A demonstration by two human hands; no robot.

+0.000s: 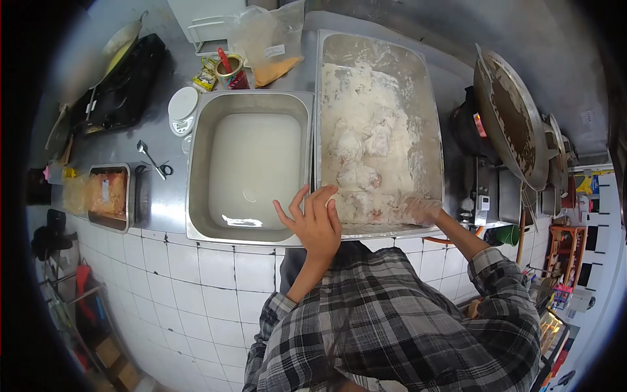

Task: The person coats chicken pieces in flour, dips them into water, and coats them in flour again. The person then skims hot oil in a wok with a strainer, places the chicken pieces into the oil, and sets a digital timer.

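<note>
My left hand is raised over the near rims of two metal pans, its fingers spread and holding nothing. My right hand, coated in flour, is down in the near right corner of the flour pan. Its fingers blend into the flour, so their grip is unclear. White flour covers much of that pan's bottom. Several floured pieces that look like chicken lie in it, some close to my right hand. To the left stands a deep pan of cloudy liquid.
Behind the pans are a white scale, a can with a red handle and a bag of orange powder. A tray of packed meat sits left. At right, a large wok stands by a burner with a flame.
</note>
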